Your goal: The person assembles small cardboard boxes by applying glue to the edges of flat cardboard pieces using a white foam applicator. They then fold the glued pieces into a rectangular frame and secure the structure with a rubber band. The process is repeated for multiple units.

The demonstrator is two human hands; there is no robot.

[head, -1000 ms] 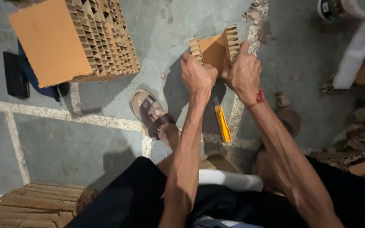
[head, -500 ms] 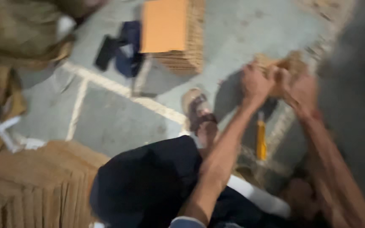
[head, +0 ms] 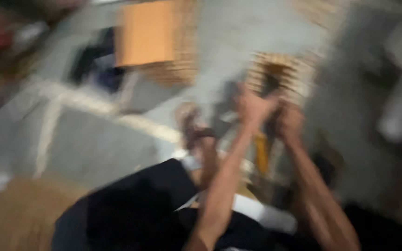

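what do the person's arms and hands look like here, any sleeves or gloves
Both arms are bare, lean and long, with no sleeves showing on the forearms. The left hand and right hand wear no gloves. The picture is too blurred to tell whether either wrist carries a band.

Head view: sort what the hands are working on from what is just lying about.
In hand:
- left hand and right hand, both on the small honeycomb cardboard piece

Lying about:
- large tan honeycomb cardboard block
- yellow-handled tool on the floor
- dark cloth
- sandalled foot

Tan honeycomb-patterned cardboard piece (head: 282, 74), yellow tool (head: 261, 152), grey floor (head: 94, 148), dark trousers (head: 140, 209).
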